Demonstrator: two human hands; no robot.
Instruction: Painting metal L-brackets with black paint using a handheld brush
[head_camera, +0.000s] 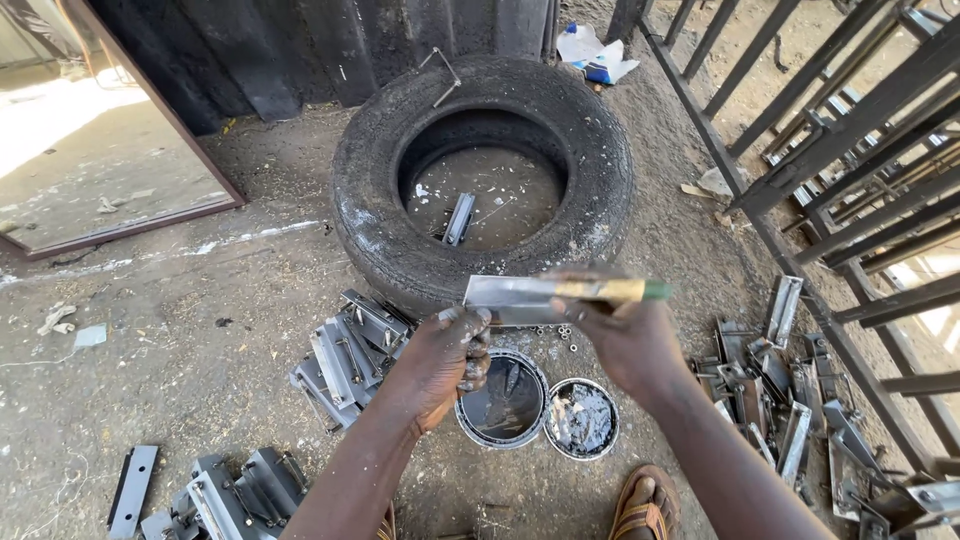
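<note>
My left hand (445, 358) grips the left end of a flat grey metal piece (510, 298) held above the ground. My right hand (622, 340) holds a paintbrush (615, 290) with a yellowish, paint-stained handle and green tip, laid along the metal piece. Below the hands sit an open paint tin (503, 400) with dark, shiny paint and its lid (582, 418) smeared with silvery paint. Both hands are smudged with paint.
A worn black tyre (480, 170) lies flat ahead with one metal piece (459, 218) inside. Piles of grey metal brackets lie at left (350, 355), lower left (225, 490) and right (790, 400). Dark metal railings (850, 150) stand at right. A sandalled foot (645, 505) is near the lid.
</note>
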